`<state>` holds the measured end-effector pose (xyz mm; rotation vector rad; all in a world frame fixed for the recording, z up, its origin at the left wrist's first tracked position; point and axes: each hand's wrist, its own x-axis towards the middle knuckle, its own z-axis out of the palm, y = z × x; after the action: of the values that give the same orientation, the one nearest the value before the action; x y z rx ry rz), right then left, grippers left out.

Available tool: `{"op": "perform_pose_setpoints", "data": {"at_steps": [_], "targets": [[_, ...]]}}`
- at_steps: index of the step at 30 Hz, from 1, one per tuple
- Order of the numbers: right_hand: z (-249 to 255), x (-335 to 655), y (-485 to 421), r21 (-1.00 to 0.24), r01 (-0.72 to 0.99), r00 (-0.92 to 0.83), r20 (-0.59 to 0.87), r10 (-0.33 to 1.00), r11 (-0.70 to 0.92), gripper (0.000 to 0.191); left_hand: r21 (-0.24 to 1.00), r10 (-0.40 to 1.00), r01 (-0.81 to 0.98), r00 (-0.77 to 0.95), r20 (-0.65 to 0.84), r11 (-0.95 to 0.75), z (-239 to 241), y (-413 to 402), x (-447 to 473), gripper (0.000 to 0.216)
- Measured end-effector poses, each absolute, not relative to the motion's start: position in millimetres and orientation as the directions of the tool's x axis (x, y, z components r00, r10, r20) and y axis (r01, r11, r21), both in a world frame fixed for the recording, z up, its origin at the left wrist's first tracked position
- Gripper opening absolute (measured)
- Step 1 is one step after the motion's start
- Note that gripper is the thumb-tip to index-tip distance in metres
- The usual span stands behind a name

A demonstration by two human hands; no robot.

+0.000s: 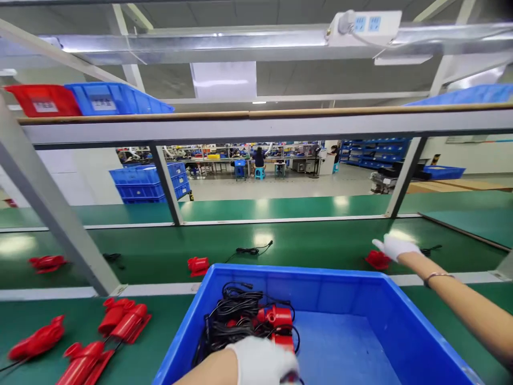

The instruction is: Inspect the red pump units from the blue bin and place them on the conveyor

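My left hand (266, 362), in a white glove, is inside the large blue bin (336, 291) at the bottom of the view. Its blurred fingers curl around something dark at the lower edge, mostly hidden. Beside it in the bin lie red pump-like units (278, 316) and a heap of coiled black cables (234, 310). My right hand (396, 248), also gloved, reaches over the green belt with its thumb stretched out. Just below and left of it sits another red pump-like unit (377, 260); whether they touch I cannot tell.
More red units (199, 266) and black cables (252, 250) lie along the green belt (304, 243). Several red units (130, 322) rest on the green surface left of the bin. Slanted metal posts (166, 184) hold a shelf (256, 128) carrying bins. People sit at distant benches.
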<state>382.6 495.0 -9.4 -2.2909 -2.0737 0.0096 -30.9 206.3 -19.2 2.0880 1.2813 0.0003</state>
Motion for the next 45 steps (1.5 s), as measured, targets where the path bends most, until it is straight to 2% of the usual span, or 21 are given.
{"op": "perform_pose_setpoints", "data": {"at_steps": [2, 4, 7, 8, 10, 12, 14, 18, 21, 24, 26, 27, 30, 32, 35, 38, 42, 45], "targets": [[23, 362, 483, -0.012, 1.000, 0.012, 0.089, 0.996, -0.011, 0.053, 0.565, 0.875, 0.776, 0.449, -0.183, -0.280, -9, 210, -26, 0.042], [46, 330, 455, 0.017, 0.995, -0.098, 0.135, 0.986, 0.097, 0.052, 0.648, 0.941, 0.718, 0.338, -0.006, -0.254, -2, 217, -25, 0.039], [48, 265, 375, 0.075, 0.935, -0.355, 0.139, 0.925, 0.347, 0.045, 0.750, 0.964, 0.615, 0.237, 0.118, -0.243, -1, 225, -28, 0.037], [39, 242, 340, 0.084, 0.888, -0.459, 0.110, 0.882, 0.452, 0.040, 0.765, 0.963, 0.595, 0.235, 0.128, -0.247, -2, 227, -29, 0.037], [11, 201, 270, 0.135, 0.744, -0.661, 0.003, 0.751, 0.654, 0.043, 0.773, 0.958, 0.580, 0.256, 0.128, -0.258, -5, 228, -32, 0.037], [-21, 167, 211, 0.183, 0.612, -0.756, -0.149, 0.637, 0.769, 0.039, 0.761, 0.950, 0.587, 0.283, 0.128, -0.278, -7, 228, -32, 0.037], [-49, 141, 172, 0.163, 0.551, -0.791, -0.212, 0.574, 0.819, 0.037, 0.748, 0.943, 0.595, 0.307, 0.127, -0.294, -8, 227, -32, 0.037], [-83, 109, 150, 0.140, 0.601, -0.759, -0.210, 0.617, 0.787, 0.037, 0.730, 0.932, 0.607, 0.342, 0.118, -0.315, -7, 225, -32, 0.039], [-91, 105, 157, 0.141, 0.625, -0.751, -0.161, 0.641, 0.768, 0.029, 0.738, 0.935, 0.602, 0.337, 0.110, -0.304, -7, 223, -33, 0.040], [-76, 123, 171, 0.118, 0.651, -0.724, -0.200, 0.660, 0.750, 0.027, 0.791, 0.937, 0.546, 0.335, 0.095, -0.276, -10, 224, -33, 0.039], [-52, 144, 182, 0.007, 0.723, -0.671, -0.234, 0.704, 0.691, 0.030, 0.840, 0.938, 0.481, 0.334, 0.088, -0.250, -13, 226, -32, 0.038], [-38, 155, 188, -0.106, 0.773, -0.629, -0.255, 0.734, 0.625, 0.033, 0.866, 0.940, 0.443, 0.329, 0.083, -0.232, -15, 228, -30, 0.039], [7, 181, 203, -0.492, 0.828, -0.454, -0.307, 0.837, 0.269, 0.045, 0.938, 0.950, 0.308, 0.307, 0.058, -0.157, -17, 230, -22, 0.051], [29, 189, 208, -0.636, 0.763, -0.342, -0.251, 0.906, 0.112, 0.056, 0.972, 0.946, 0.210, 0.322, 0.033, -0.105, -14, 225, -14, 0.066], [43, 187, 209, -0.720, 0.688, -0.229, -0.103, 0.968, 0.086, 0.067, 1.000, 0.900, -0.011, 0.435, -0.006, 0.012, -9, 210, -2, 0.087], [43, 177, 206, -0.791, 0.604, -0.205, -0.034, 0.978, 0.099, 0.064, 0.955, 0.883, -0.248, 0.468, -0.030, 0.164, -9, 196, 7, 0.088], [38, 174, 204, -0.891, 0.430, -0.280, 0.025, 0.960, 0.149, 0.060, 0.821, 0.840, -0.371, 0.496, -0.220, 0.434, -9, 195, 11, 0.084], [36, 182, 205, -0.915, 0.337, -0.290, 0.123, 0.949, 0.222, 0.061, 0.715, 0.768, -0.441, 0.604, -0.212, 0.543, -2, 199, 7, 0.091]]}}
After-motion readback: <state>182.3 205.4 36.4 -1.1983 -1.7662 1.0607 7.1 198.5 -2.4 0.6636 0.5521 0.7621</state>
